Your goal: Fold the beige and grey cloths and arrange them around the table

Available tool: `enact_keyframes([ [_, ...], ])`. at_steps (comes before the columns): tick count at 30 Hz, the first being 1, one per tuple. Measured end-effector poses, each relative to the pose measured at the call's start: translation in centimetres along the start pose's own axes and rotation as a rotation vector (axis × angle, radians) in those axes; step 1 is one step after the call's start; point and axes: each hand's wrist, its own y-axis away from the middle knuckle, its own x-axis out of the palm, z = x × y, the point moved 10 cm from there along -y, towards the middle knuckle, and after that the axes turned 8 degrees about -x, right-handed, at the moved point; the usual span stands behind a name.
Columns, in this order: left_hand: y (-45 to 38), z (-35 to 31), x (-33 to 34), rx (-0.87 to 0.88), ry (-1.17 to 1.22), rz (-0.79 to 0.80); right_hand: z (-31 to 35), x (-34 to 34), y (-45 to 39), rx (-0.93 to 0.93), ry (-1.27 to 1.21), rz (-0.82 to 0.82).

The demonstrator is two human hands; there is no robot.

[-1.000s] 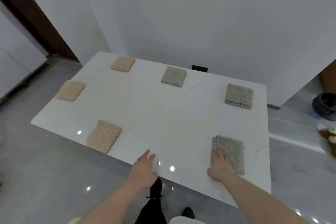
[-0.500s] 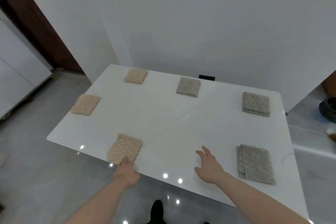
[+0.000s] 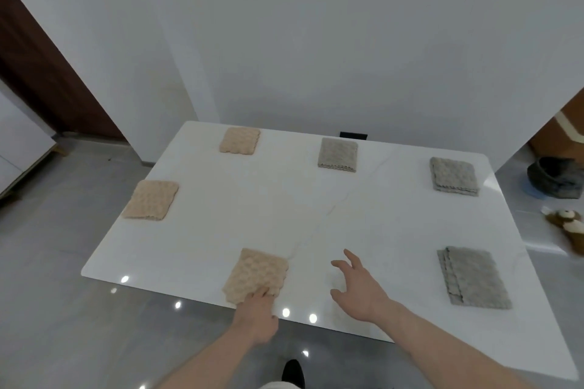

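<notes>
While six bumpy, square folded cloths are spread around the smooth white table (image 3: 316,199), three beige cloths (image 3: 151,199) are kept along its left side. The front-edge beige cloth (image 3: 257,273) is touched by the left hand (image 3: 257,314). The right hand (image 3: 358,289) is held spread above the tabletop. Three grey cloths (image 3: 472,278) are laid along the right side.
</notes>
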Motion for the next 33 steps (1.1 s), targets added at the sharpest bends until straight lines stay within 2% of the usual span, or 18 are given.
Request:
enact_keyframes([
  [10, 0.2, -0.1, -0.8, 0.14, 0.026, 0.018, 2.7, -2.0, 0.6, -0.008, 0.017, -0.066],
  [18, -0.3, 0.1, 0.3, 0.118, -0.062, 0.132, 3.5, -2.7, 0.6, 0.019, -0.017, -0.094],
  [30, 0.7, -1.1, 0.3, 0.196, -0.082, 0.182, 4.5, -4.6, 1.5, 0.014, -0.069, -0.125],
  [33, 0.9, -2.1, -1.9, 0.234, 0.092, 0.096, 5.1, -5.5, 2.1, -0.004, -0.124, -0.156],
])
